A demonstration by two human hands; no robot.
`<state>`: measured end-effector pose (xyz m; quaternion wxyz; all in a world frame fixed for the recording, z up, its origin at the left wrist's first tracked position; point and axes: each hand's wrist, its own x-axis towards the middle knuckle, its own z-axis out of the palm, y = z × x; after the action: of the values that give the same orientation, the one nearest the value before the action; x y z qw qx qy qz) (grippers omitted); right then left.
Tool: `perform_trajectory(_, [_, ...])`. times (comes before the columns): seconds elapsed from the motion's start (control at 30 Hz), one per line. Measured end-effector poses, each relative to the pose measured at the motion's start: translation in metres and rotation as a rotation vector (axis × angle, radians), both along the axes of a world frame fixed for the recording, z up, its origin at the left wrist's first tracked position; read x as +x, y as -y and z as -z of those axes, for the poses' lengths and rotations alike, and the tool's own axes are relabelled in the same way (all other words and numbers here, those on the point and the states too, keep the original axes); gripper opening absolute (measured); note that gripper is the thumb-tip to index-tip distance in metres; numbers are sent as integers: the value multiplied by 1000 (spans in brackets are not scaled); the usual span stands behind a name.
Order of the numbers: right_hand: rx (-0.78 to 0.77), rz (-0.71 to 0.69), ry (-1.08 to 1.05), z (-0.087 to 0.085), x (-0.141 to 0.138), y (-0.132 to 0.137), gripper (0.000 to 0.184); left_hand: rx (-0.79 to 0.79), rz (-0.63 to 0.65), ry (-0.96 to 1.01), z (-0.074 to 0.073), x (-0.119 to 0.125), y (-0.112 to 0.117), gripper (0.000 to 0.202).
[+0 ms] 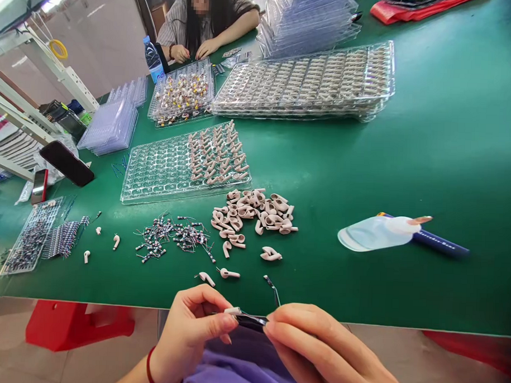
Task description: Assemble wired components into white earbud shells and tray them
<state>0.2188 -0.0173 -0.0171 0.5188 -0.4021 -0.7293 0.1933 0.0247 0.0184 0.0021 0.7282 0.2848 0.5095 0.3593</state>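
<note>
Just past the table's front edge, my left hand point(194, 320) pinches a pale earbud shell point(232, 311), mostly hidden by the fingers. My right hand point(321, 347) closes around black tweezers point(253, 321), whose tip reaches the shell. Two earbud shells with thin wires sticking out, one of them a wired shell point(228, 273), lie beyond my left hand. A small strip-like part with a wire point(269, 282) lies at the table edge near my right fingers. Farther in are a pile of pinkish-white earbud shells point(255, 211) and a heap of small dark wired parts point(174, 236).
A clear tray point(155, 171) is partly filled with shells. Behind it stand stacked full trays point(301, 84) and a tray of small parts point(181, 97). A squeeze bottle point(371, 233) lies on a blue marker at right. Across the table a person point(206, 22) works. Phones lie left.
</note>
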Motion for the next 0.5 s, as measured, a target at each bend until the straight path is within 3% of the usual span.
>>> perform_trajectory(0.33, [45,23,-32,-3,-2,-2,36,34,17,14,5,-4,2,27])
perform_trajectory(0.5, [-39,-18,-44,-7,1,-4,34,82,50,-9,3,-5,3,22])
